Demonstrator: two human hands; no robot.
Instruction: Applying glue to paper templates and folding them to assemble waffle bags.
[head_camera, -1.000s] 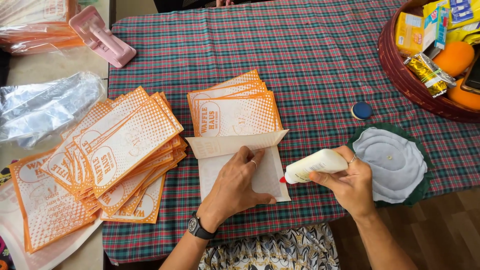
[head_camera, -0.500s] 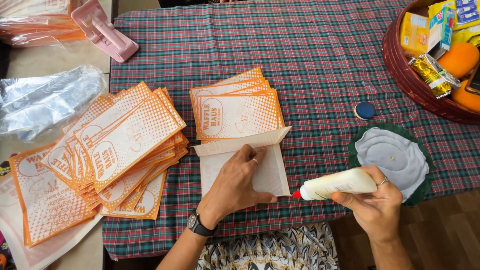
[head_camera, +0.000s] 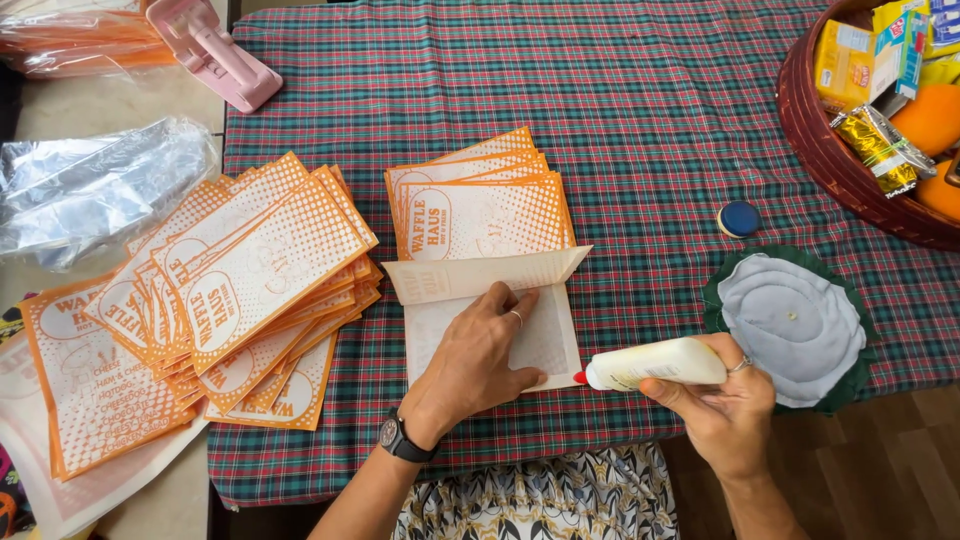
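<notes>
glue bottle (head_camera: 655, 363) in right hand (head_camera: 722, 405) — nozzle beside paper bag (head_camera: 492, 305).

Under my left hand (head_camera: 480, 355) lies a white paper bag (head_camera: 490, 310), flap folded open. Just beyond it sits a neat stack of orange-and-white printed bags (head_camera: 485, 205); a fanned pile of the same bags (head_camera: 240, 290) spreads to its left. My right hand (head_camera: 725, 405) holds a white glue bottle (head_camera: 655, 363), red tip touching the bag's edge. Far right, yellow and gold snack packets (head_camera: 865, 80) fill a basket (head_camera: 810, 140).
</notes>
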